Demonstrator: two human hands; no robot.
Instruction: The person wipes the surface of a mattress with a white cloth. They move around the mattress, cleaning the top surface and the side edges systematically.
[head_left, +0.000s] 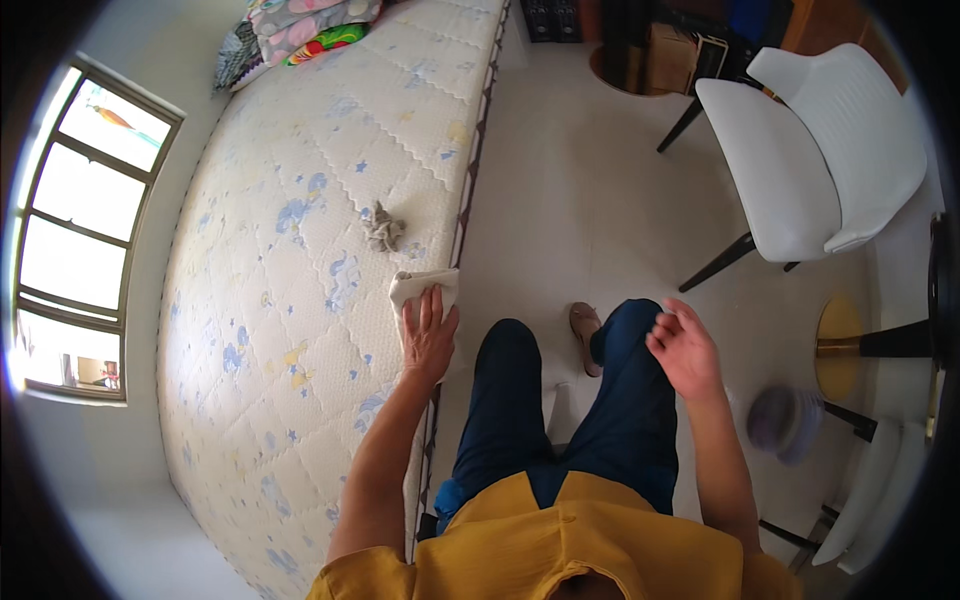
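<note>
My left hand (429, 339) presses a folded off-white cloth (420, 283) onto the right edge of a mattress (247, 300). Its fingers lie over the cloth's near part, and the palm side is hidden. The mattress is quilted white, printed with blue and yellow figures and stars. A crumpled grey cloth (385, 228) lies just beyond the folded one, apart from it. Above my knee, on the dark blue trousers (501, 397), my right hand (684, 352) hovers with loosely bent fingers and nothing in it.
A white chair (787, 165) with black legs stands ahead on the right. Folded bedding (315, 30) is piled at the mattress's far end. A window (82, 232) is in the left wall. A round gold base (838, 349) and more white chair parts (862, 487) are at right.
</note>
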